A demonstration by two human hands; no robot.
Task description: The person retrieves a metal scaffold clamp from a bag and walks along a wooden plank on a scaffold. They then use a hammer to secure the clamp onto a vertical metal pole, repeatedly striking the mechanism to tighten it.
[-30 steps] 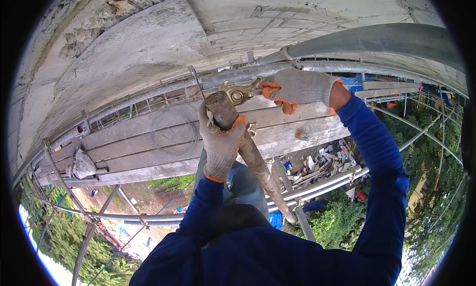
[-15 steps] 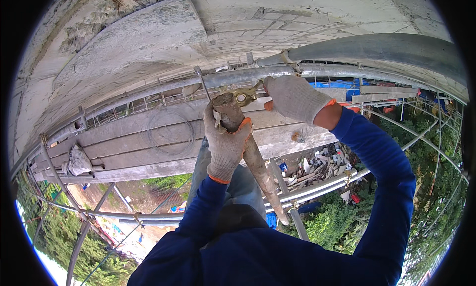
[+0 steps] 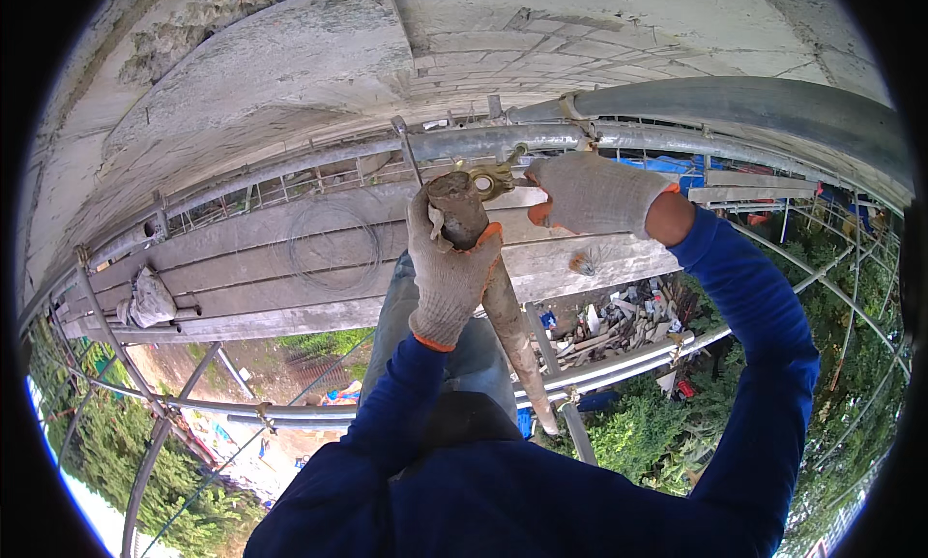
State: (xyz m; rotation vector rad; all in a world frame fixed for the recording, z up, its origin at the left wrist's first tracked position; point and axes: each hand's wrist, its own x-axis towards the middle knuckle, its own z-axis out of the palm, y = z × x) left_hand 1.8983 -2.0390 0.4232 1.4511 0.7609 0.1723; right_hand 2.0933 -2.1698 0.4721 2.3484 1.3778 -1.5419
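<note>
I stand high on a scaffold beside a concrete wall (image 3: pixel 290 65). My left hand (image 3: pixel 447 268), in a grey glove with orange trim, grips the top of an upright rusty scaffold tube (image 3: pixel 503 307) that runs down past my legs. My right hand (image 3: pixel 590 192), gloved the same way, is closed around a brass-coloured clamp coupler (image 3: pixel 493 179) that sits where the rusty tube meets a horizontal grey steel tube (image 3: pixel 483 142). Both sleeves are blue.
Wooden planks (image 3: pixel 290 268) form the walkway below, with a coil of wire (image 3: pixel 333 244) and a grey sack (image 3: pixel 150 297) on them. Outer rails (image 3: pixel 290 411) curve along the edge. Far below lie a debris pile (image 3: pixel 619 321), bushes and bare ground.
My right hand has slid left along the horizontal tube onto the clamp. My left hand has stayed on the rusty tube's top.
</note>
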